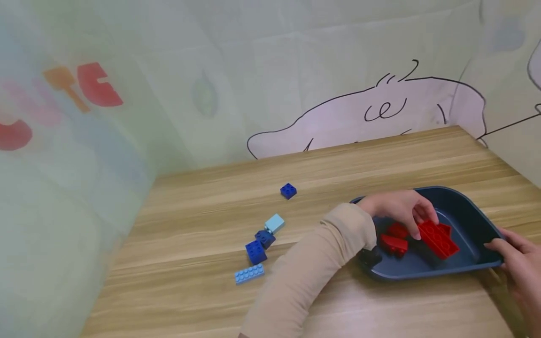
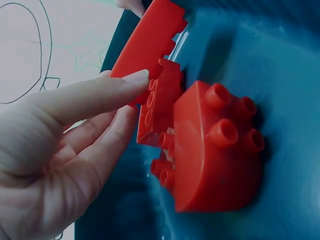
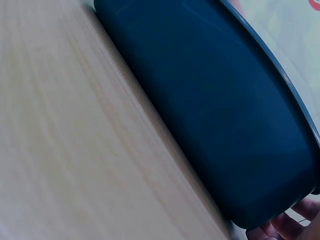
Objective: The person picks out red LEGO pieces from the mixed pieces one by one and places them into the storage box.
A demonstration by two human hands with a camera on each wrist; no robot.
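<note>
My left hand [image 1: 401,209] reaches into a dark blue tray [image 1: 469,211] and pinches a long red building block [image 1: 438,240] between thumb and fingers. In the left wrist view that block [image 2: 150,37] is tilted, its studs facing right. Another red block [image 2: 167,102] lies just behind it. Beside them in the tray sits a red block with a rounded side [image 2: 192,155], studs to the right; it appears in the head view as a curved red block [image 1: 394,244]. At the tray's right end my right hand [image 1: 517,263] grips the rim, thumb inside.
Left of the tray, on the wooden table [image 1: 177,244], lie a light blue flat block [image 1: 249,273], a blue block [image 1: 256,252], a dark blue block [image 1: 265,239], a pale blue block [image 1: 275,223] and a small blue block [image 1: 288,191]. A printed cloth [image 1: 262,70] stands behind the table.
</note>
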